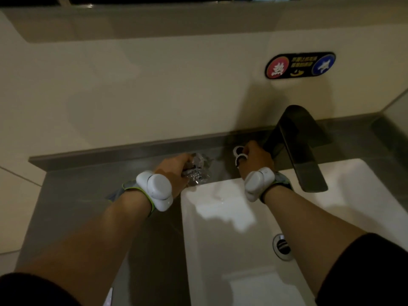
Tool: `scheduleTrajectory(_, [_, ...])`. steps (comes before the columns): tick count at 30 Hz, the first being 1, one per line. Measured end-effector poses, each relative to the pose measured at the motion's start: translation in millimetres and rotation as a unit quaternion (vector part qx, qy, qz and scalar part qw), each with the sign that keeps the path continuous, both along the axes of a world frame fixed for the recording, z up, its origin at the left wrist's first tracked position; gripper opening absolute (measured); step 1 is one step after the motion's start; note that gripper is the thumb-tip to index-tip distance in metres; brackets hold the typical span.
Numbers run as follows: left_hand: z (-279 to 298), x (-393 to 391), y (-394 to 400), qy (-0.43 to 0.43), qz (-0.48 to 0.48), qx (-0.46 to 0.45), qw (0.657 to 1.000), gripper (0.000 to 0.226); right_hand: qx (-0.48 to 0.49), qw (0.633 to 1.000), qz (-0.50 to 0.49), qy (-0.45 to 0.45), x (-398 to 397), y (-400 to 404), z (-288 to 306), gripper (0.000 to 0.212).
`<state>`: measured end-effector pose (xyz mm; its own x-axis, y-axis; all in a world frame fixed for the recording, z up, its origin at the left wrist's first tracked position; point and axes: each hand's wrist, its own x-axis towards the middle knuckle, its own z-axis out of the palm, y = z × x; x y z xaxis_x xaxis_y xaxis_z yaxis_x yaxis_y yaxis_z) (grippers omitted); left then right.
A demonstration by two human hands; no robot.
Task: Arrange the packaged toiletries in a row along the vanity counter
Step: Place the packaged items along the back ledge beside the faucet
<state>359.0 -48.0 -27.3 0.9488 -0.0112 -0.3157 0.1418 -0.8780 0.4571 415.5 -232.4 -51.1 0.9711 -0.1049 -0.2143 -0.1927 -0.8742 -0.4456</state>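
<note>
Nearest to us we see two bare forearms reaching forward out of dark sleeves, each wrist wearing a white sensor (155,190) on a green-edged strap. Under the right forearm lies the white sink (353,195), its round metal drain (282,246) near the lower middle of the basin. The grey table (72,195) runs to the left of the sink and along behind it.

Further out, the left hand (174,173) rests on the table just beyond the sink's back left corner, its fingers closed on a clear crinkled plastic packet (198,171); what the packet holds is too blurred to tell. To its right, the right hand (256,159) sits at the back strip of the table, beside the dark faucet (295,151), its fingers pinched on a small white packaged item (238,154) with a looped shape. The two packets are near each other but apart, both close to the low grey ledge at the back of the table.

Beyond them rises the cream wall, carrying a black hot-and-cold sticker (300,65) with a red circle and a blue circle.
</note>
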Motion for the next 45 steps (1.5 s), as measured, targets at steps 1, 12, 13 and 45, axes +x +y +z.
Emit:
scheduleTrajectory(1, [-0.9, 0.3, -1.0, -0.001, 0.000, 0.000, 1.000, 0.042, 0.005, 1.000, -0.005, 0.002, -0.9, -1.9, -1.5, 0.037])
scheduleTrajectory(12, [-9.0, 13.9, -13.2, -0.020, 0.012, -0.005, 1.000, 0.038, 0.021, 0.997, 0.018, -0.070, 5.0, -14.2, -19.9, 0.023])
scheduleTrajectory(13, [-9.0, 15.3, -14.4, -0.020, 0.013, -0.005, 1.000, 0.037, 0.033, 0.995, 0.036, -0.089, 4.9, -12.8, -19.6, 0.017])
scheduleTrajectory(45, [-16.9, 33.5, -14.8, -0.042, 0.004, -0.030, 0.999, 0.043, 0.118, 0.974, 0.191, -0.008, 2.9, 9.0, -24.4, 0.018])
